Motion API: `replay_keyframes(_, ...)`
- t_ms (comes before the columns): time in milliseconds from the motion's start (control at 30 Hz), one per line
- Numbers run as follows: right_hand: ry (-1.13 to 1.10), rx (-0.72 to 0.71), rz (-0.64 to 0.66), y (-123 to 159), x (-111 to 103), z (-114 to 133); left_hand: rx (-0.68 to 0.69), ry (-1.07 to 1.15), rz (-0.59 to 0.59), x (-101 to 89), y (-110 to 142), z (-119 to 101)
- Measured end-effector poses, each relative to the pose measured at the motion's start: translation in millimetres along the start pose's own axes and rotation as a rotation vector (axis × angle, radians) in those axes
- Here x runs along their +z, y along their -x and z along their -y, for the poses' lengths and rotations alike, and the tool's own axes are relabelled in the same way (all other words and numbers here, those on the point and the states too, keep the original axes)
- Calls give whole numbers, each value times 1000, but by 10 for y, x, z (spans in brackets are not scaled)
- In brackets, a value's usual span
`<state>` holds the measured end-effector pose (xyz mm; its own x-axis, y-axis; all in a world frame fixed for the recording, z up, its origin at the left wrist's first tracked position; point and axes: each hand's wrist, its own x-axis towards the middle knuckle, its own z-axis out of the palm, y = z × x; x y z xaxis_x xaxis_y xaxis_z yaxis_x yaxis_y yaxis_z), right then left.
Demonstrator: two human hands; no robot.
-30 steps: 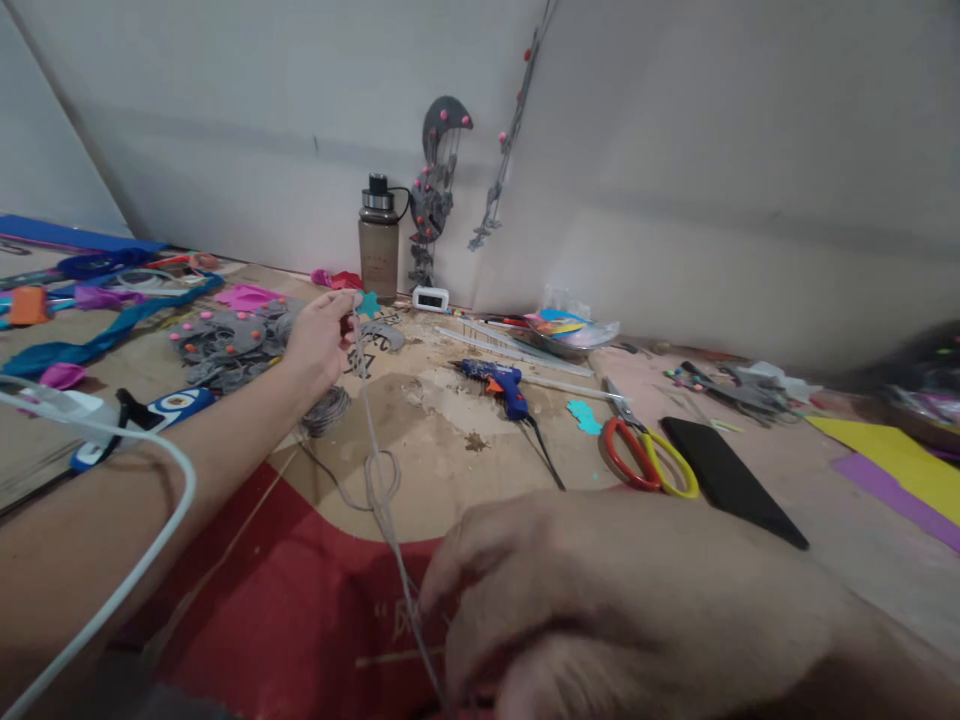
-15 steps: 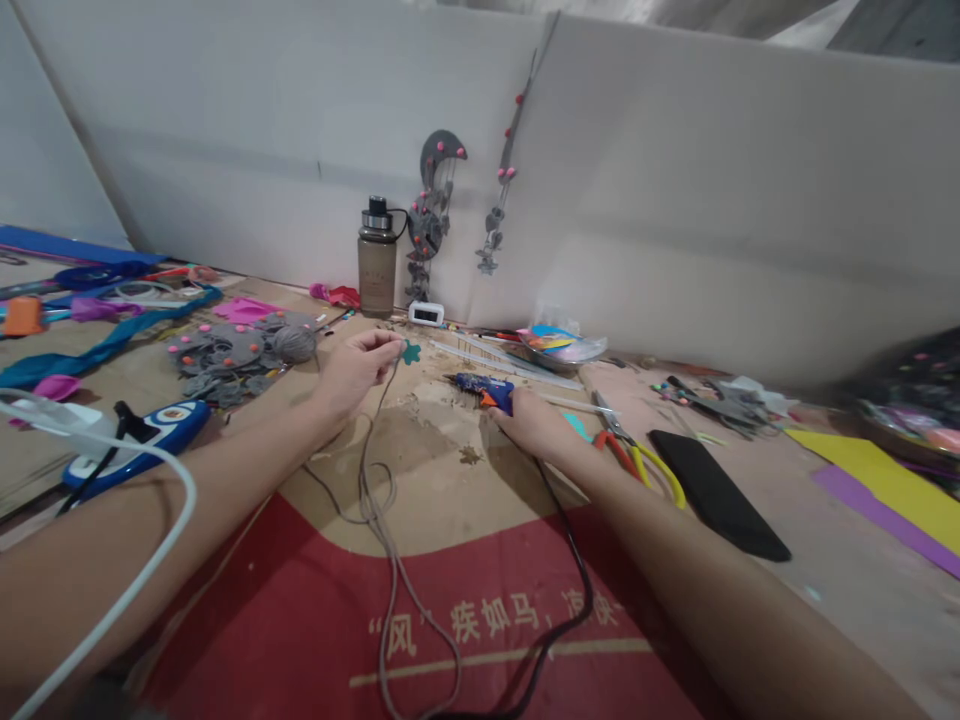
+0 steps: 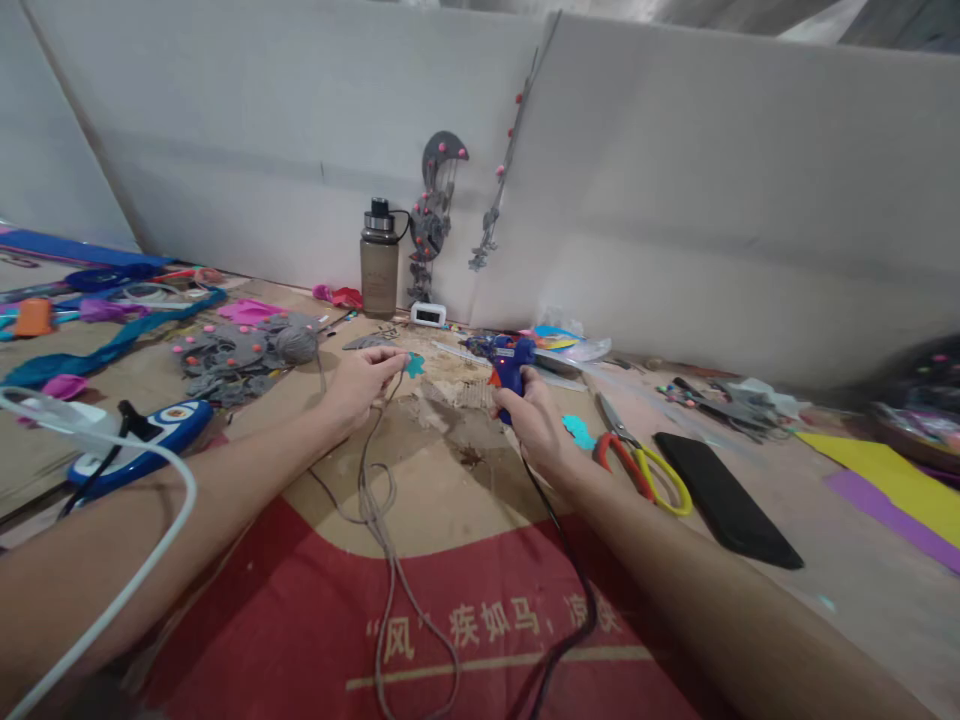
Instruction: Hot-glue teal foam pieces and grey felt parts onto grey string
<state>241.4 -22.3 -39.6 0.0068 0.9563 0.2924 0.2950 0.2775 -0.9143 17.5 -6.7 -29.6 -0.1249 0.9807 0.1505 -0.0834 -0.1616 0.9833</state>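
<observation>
Between the thumb and fingers of my left hand (image 3: 366, 382) is a small teal flower-shaped cutout (image 3: 414, 365). A grey cord (image 3: 366, 470) hangs from near those fingers and lies in loops on the cardboard. My right hand (image 3: 534, 412) grips a blue hot glue gun (image 3: 510, 365) by its handle, raised above the work surface. Its nozzle points left, toward the flower but apart from it. A black cable (image 3: 559, 530) runs from the handle to the front edge. More teal cutouts (image 3: 578, 432) lie just right of my right hand.
Scissors (image 3: 637, 460) and a black phone-like slab (image 3: 724, 500) lie on the right. A bottle (image 3: 379, 265) stands by the back board. Grey felt pieces (image 3: 225, 350) and a blue power strip (image 3: 142, 440) are on the left. A white cable (image 3: 161, 550) crosses above my left forearm.
My right hand has lifted the glue gun off the surface and tilted it upright. My left hand, with the flower cutout, has shifted slightly lower and to the right.
</observation>
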Motion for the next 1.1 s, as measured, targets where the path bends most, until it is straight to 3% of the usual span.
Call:
replay_keyframes(133,48,-22,-4,132,37,98,-75,114,15,24,5,60)
replay_keyframes(367,-155,-99,125,274,161,135,-153,195,25,40,7,121)
replay_keyframes(567,-39,-127,184,326,140,118,-116,163,46,48,17,134)
replay_keyframes(833,204,-186,113,324,136,22,-98,126,81,54,34,165)
replay_keyframes(1100,337,-288,97,374,139,153,-66,73,92,48,35,180)
